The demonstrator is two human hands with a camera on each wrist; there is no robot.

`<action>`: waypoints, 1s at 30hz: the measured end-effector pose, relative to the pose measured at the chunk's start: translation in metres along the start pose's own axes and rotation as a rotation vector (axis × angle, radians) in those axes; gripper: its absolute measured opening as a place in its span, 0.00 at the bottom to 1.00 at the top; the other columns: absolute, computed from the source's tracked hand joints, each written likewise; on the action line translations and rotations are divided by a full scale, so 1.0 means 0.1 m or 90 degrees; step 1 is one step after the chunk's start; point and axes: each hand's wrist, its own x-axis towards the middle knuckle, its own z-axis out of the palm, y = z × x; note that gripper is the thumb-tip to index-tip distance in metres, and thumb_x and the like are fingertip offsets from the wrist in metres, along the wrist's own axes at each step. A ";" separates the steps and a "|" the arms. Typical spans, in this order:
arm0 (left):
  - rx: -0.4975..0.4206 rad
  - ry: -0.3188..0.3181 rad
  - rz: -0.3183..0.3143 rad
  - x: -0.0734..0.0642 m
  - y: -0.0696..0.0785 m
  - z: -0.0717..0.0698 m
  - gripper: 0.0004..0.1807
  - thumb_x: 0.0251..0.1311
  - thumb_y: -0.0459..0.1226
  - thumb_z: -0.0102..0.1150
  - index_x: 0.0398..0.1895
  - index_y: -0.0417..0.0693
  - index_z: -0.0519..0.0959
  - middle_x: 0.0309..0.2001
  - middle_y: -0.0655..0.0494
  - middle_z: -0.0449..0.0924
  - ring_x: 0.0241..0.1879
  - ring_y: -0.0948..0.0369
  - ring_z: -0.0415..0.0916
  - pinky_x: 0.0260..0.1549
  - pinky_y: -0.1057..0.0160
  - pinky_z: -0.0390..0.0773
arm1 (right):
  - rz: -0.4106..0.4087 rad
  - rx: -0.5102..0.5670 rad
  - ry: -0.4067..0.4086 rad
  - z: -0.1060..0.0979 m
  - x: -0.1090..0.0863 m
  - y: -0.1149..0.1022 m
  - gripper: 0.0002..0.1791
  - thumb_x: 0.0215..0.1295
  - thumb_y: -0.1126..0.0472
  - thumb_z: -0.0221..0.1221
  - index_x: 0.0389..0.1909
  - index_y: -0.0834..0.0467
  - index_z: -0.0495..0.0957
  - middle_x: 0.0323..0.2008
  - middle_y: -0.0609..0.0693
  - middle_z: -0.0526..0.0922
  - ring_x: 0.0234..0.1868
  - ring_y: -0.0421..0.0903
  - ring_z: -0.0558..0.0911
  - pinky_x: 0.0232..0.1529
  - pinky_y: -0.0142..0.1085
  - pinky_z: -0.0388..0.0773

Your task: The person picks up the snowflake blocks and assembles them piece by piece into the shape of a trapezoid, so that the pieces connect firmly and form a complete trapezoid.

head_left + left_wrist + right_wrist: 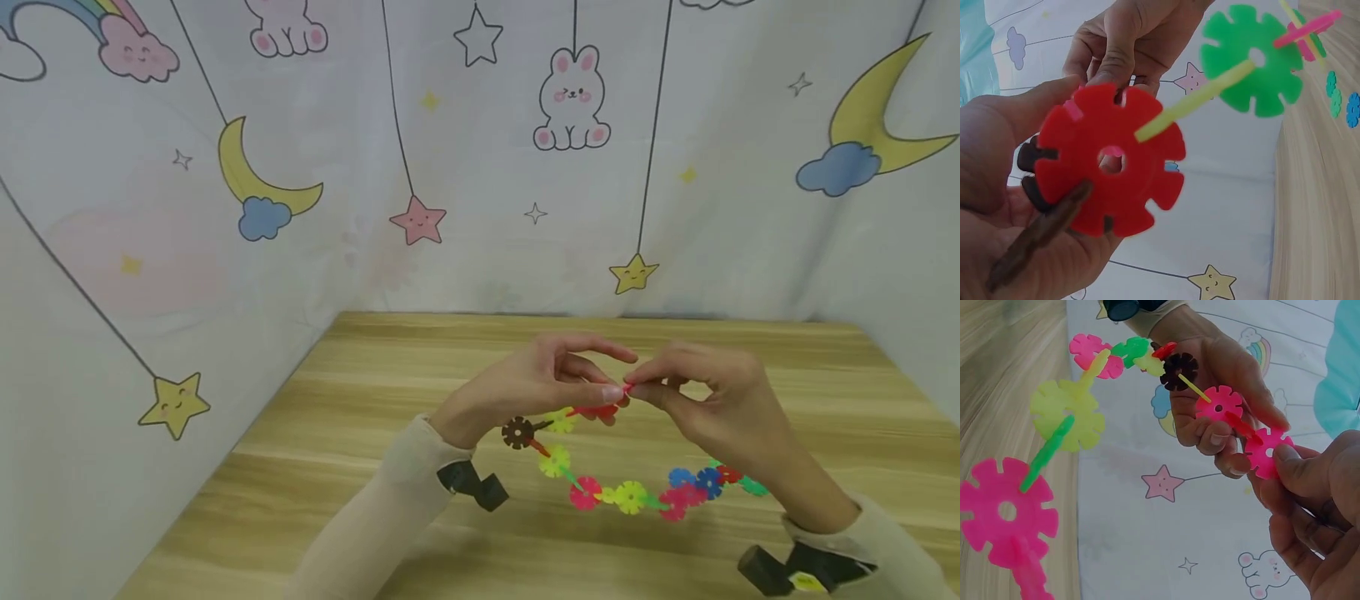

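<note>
A chain of slotted plastic snowflake discs in many colours hangs in a loop between both hands, with a yellow disc [632, 497] low in its middle. My left hand [540, 375] holds one end of it, fingers curled beneath and thumb at the end pieces. The right hand [712, 387] pinches the pink end disc [1264, 453] between thumb and forefinger, right at the left thumb's tip. Beside that disc come a red disc seen edge-on [1242, 425], another pink disc [1219, 405] and a dark brown disc [1180, 370]. In the left wrist view, a red disc [1110, 194] covers part of the left palm.
Under the hands is a wood-grain table [420, 367]. A white curtain [480, 250] printed with stars, moons and rabbits rises behind and beside it. Dark camera mounts [472, 485] sit on both wrists. The chain's far end passes behind the right forearm.
</note>
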 end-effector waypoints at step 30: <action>0.000 -0.036 0.014 -0.04 0.03 0.03 0.25 0.74 0.38 0.66 0.71 0.66 0.77 0.46 0.52 0.93 0.47 0.52 0.92 0.55 0.59 0.86 | 0.173 0.102 -0.406 -0.18 -1.06 1.07 0.21 0.68 0.61 0.72 0.60 0.51 0.82 0.51 0.45 0.89 0.49 0.35 0.85 0.48 0.30 0.83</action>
